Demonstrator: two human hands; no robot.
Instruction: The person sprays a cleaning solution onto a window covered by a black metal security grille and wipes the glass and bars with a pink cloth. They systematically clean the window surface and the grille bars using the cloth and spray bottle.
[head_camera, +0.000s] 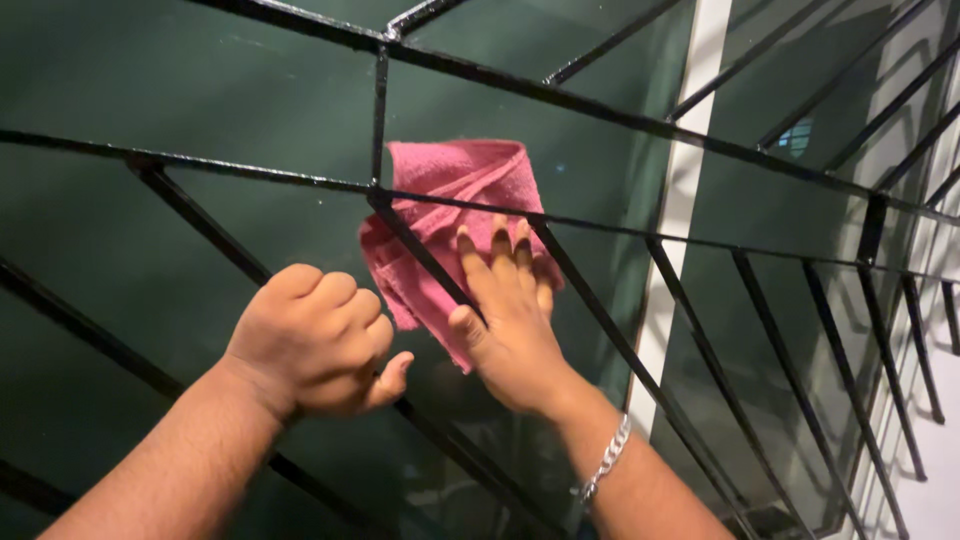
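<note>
Cloth (455, 225), pink terry, folded into a rough pad, sits flat against dark green glass (200, 90) behind a black metal grille (380, 110); position roughly centre of frame, just above the hands; right hand (510, 320) reaches through a gap between the bars and presses the lower right part of the cloth against the pane; fingers (500, 250) extended and close together, palm flat, thumb out toward 9 o'clock along the cloth's lower edge; flat palm spreads pressure over the pad, judging by the posture; a diagonal bar (425, 255) crosses in front of the cloth at its 8 o'clock side, so the hand has to work inside one opening of the grille; silver chain bracelet (605, 460) on the right wrist, at 5 o'clock from the hand; left hand (315, 335) at 8 o'clock from the cloth, curled shut into a fist around a diagonal bar, thumb tip poking out toward 3 o'clock; looks like a brace grip for steadying the body while the other arm reaches; left hand and cloth apart, not touching; white window frame post (680, 200) at 3 o'clock of the cloth, more barred panes beyond it toward the right edge; glass shows faint reflections and a few specks near the cloth's 2 o'clock side
</note>
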